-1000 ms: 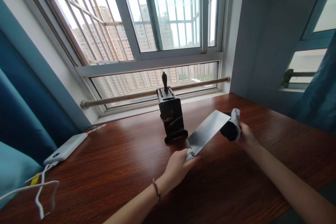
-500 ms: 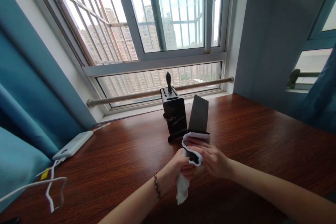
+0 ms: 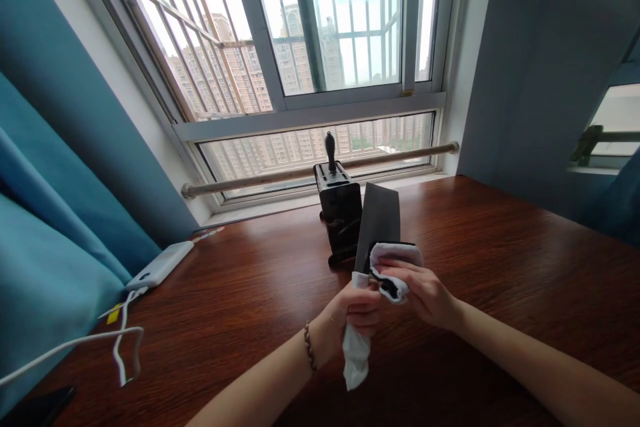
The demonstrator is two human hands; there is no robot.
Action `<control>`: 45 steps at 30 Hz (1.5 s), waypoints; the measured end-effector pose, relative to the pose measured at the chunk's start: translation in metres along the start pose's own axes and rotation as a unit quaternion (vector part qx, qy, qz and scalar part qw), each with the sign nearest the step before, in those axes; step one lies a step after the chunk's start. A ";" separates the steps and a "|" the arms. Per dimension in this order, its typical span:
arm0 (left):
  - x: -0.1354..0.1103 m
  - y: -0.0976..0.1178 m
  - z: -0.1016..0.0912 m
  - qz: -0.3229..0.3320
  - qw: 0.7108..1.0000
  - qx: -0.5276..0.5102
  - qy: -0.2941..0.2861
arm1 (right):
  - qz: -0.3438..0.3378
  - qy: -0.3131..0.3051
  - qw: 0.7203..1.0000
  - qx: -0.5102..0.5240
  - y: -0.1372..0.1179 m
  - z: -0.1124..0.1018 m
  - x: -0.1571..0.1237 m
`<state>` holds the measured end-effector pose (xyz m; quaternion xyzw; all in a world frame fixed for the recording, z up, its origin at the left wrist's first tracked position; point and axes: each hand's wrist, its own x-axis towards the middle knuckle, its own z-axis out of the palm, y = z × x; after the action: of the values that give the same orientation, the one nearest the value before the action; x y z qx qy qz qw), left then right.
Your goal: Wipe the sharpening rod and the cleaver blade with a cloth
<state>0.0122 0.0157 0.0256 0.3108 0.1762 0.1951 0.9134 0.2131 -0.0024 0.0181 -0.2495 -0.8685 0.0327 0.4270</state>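
Note:
My left hand is closed around the handle of a cleaver. A white wrapping covers that handle and hangs below my fist. The broad grey blade points up and away from me. In my right hand is a folded white cloth with a dark side, pressed against the lower part of the blade. The cloth hides the blade's lower right edge. Just behind the cleaver stands a black knife block, with one black-handled tool upright in its top.
A white power bank lies at the table's left side, with a white cable running from it. A dark flat object sits at the lower left. Beyond the wooden table are a rail and a barred window.
My right hand and the cloth have shifted right and slightly up over the blade, uncovering more of its lower left side. The whole view has also shifted a little.

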 end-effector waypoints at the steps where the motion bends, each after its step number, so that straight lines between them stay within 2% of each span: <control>1: -0.001 0.002 0.000 0.005 1.000 -0.010 -0.001 | 0.006 0.009 1.000 -0.013 0.003 -0.001 0.000; 7: -0.003 0.006 -0.002 -0.008 1.000 -0.023 -0.009 | 0.048 0.057 0.995 -0.068 0.006 -0.003 0.001; 13: -0.002 0.008 -0.004 -0.067 0.998 0.009 -0.018 | -0.028 0.002 0.998 -0.059 0.002 -0.008 0.001; 15: -0.002 0.008 -0.004 -0.073 0.997 0.014 -0.024 | -0.013 0.013 0.998 -0.061 0.005 -0.013 0.002; 19: -0.001 0.006 -0.003 -0.075 0.996 0.011 -0.049 | 0.061 0.083 0.991 -0.082 0.016 -0.022 0.004; 21: 0.001 0.005 -0.004 -0.083 0.995 0.013 -0.049 | 0.073 0.092 0.990 -0.084 0.018 -0.023 0.004; 26: 0.002 0.003 -0.008 -0.115 0.993 0.024 -0.009 | -0.004 -0.018 0.999 -0.040 0.008 -0.014 0.003; 28: 0.002 0.003 -0.008 -0.125 0.992 0.029 0.004 | -0.014 -0.035 0.999 -0.033 0.006 -0.013 0.003; 30: 0.002 0.004 -0.007 -0.125 0.992 0.030 0.002 | 0.009 -0.011 0.999 -0.040 0.009 -0.015 0.004; 34: 0.001 0.003 -0.004 -0.133 0.990 0.030 -0.027 | 0.091 0.087 0.990 -0.069 0.024 -0.024 0.004; 36: 0.001 0.002 -0.004 -0.129 0.991 0.030 -0.034 | 0.117 0.110 0.984 -0.082 0.027 -0.025 0.003; 38: 0.001 0.000 -0.005 -0.124 0.991 0.030 -0.039 | 0.102 0.095 0.986 -0.086 0.025 -0.023 0.003; 43: 0.004 -0.002 -0.012 -0.163 0.985 0.022 -0.045 | -0.012 -0.070 0.996 -0.059 0.004 -0.012 0.006; 45: 0.005 -0.003 -0.015 -0.176 0.983 0.015 -0.049 | -0.014 -0.087 0.995 -0.054 0.001 -0.011 0.008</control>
<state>0.0104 0.0234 0.0120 0.2982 0.1863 0.0134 0.9361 0.2176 0.0007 0.0303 -0.2561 -0.9065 0.0011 0.3357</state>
